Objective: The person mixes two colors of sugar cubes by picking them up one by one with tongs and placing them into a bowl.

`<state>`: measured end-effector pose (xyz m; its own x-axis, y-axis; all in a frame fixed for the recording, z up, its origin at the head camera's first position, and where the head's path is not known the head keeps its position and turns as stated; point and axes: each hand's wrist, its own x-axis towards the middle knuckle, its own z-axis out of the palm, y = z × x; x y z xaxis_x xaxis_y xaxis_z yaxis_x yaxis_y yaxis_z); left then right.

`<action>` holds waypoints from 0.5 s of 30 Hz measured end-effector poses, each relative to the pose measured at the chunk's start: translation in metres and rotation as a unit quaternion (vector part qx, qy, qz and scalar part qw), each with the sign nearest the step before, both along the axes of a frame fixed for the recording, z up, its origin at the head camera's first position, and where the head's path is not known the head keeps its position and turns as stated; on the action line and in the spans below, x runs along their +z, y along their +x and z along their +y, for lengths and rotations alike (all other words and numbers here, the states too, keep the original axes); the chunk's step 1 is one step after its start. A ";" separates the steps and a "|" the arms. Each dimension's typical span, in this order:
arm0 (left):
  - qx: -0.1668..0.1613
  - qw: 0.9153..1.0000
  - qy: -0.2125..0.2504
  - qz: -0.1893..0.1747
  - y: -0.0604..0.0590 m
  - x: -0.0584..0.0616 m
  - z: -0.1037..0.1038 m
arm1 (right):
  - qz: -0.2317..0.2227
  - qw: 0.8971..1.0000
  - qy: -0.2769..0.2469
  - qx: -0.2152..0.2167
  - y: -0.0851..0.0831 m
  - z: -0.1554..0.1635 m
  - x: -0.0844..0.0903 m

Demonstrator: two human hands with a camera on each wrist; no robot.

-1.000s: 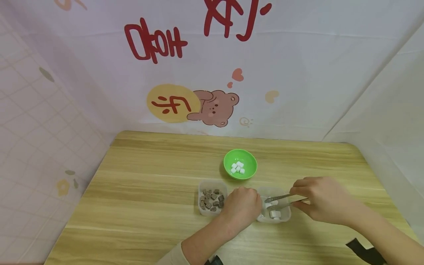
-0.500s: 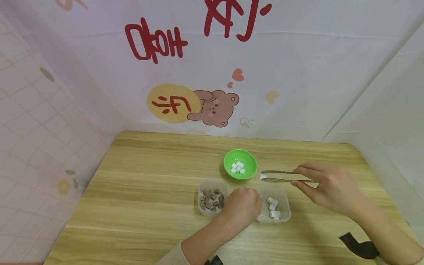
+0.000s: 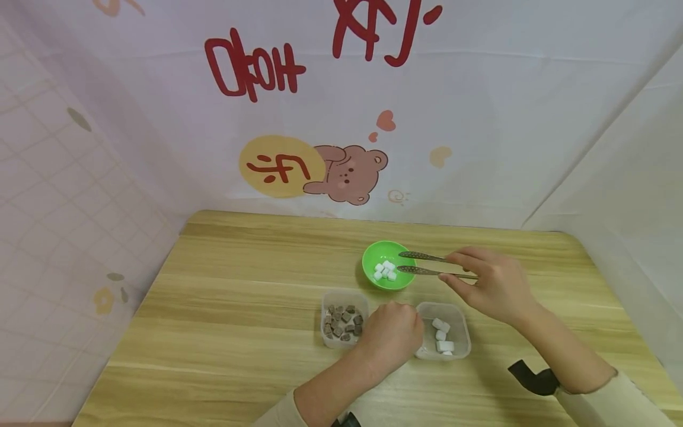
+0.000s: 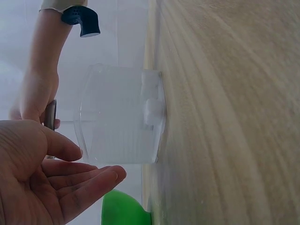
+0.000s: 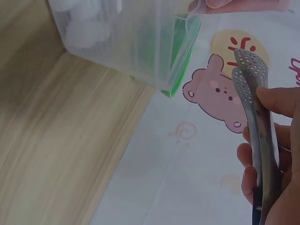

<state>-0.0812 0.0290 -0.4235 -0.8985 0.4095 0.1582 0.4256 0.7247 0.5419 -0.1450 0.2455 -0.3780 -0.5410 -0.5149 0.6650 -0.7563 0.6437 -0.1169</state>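
Note:
My right hand (image 3: 488,284) grips metal tongs (image 3: 427,265) by the handle end. Their tips stand apart over the right rim of a green bowl (image 3: 373,256), which holds several white cubes (image 3: 384,270); nothing shows between the tips. My left hand (image 3: 392,333) rests on the table between two clear tubs, fingers relaxed. In the left wrist view the fingers (image 4: 93,176) lie beside the tub of white cubes (image 4: 117,112). In the right wrist view the perforated tongs (image 5: 255,108) sit between my fingers (image 5: 281,101), beyond that tub (image 5: 126,37).
A clear tub (image 3: 344,295) left of my left hand holds several brown cubes (image 3: 341,323); the one to its right (image 3: 458,309) holds a few white cubes (image 3: 441,335). Printed cloth walls enclose the wooden table (image 3: 240,308) on three sides.
My right hand lifted the tongs out of the white-cube tub, carrying a white cube up and left to the green bowl. The tips now stand apart with no cube showing. The left hand stayed put.

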 end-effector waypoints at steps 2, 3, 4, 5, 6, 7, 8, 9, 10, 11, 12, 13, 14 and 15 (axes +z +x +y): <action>-0.002 1.000 0.002 -0.004 0.000 0.000 0.000 | -0.009 1.000 -0.007 -0.005 0.000 0.003 -0.001; -0.002 1.000 0.002 -0.006 0.000 0.000 0.001 | -0.013 1.000 -0.008 -0.007 0.000 0.005 -0.001; 0.000 1.000 0.000 -0.006 0.000 -0.001 0.001 | -0.018 1.000 -0.009 -0.010 0.000 0.007 0.000; 0.001 1.000 -0.001 -0.005 0.000 -0.001 0.001 | -0.021 1.000 -0.009 -0.012 0.001 0.009 0.000; 0.002 1.000 -0.001 -0.006 0.000 -0.001 0.001 | -0.024 1.000 -0.008 -0.014 0.002 0.011 0.001; 0.003 1.000 -0.001 -0.007 0.000 -0.001 0.001 | -0.027 1.000 -0.007 -0.014 0.003 0.013 0.002; 0.004 1.000 0.000 -0.006 0.000 -0.002 0.001 | -0.028 0.999 -0.006 -0.014 0.004 0.015 0.004; 0.005 1.000 0.001 -0.006 0.000 -0.002 0.002 | -0.030 0.999 -0.004 -0.014 0.006 0.017 0.005; 0.005 1.000 0.003 -0.005 0.000 -0.002 0.002 | -0.030 0.999 -0.002 -0.013 0.007 0.019 0.006; 0.005 1.000 0.005 -0.007 0.000 -0.002 0.002 | -0.028 1.000 0.000 -0.012 0.009 0.021 0.007; 0.005 1.000 0.007 -0.008 0.001 -0.002 0.001 | -0.024 1.000 0.003 -0.012 0.010 0.023 0.009; 0.005 1.000 0.007 -0.007 0.000 -0.001 0.001 | -0.020 1.000 0.005 -0.009 0.012 0.025 0.010; 0.006 1.000 0.007 -0.005 0.001 -0.001 0.001 | -0.015 1.000 0.008 -0.007 0.014 0.027 0.011; 0.006 1.000 0.007 -0.003 0.001 -0.001 0.001 | -0.012 1.000 0.011 -0.005 0.015 0.029 0.012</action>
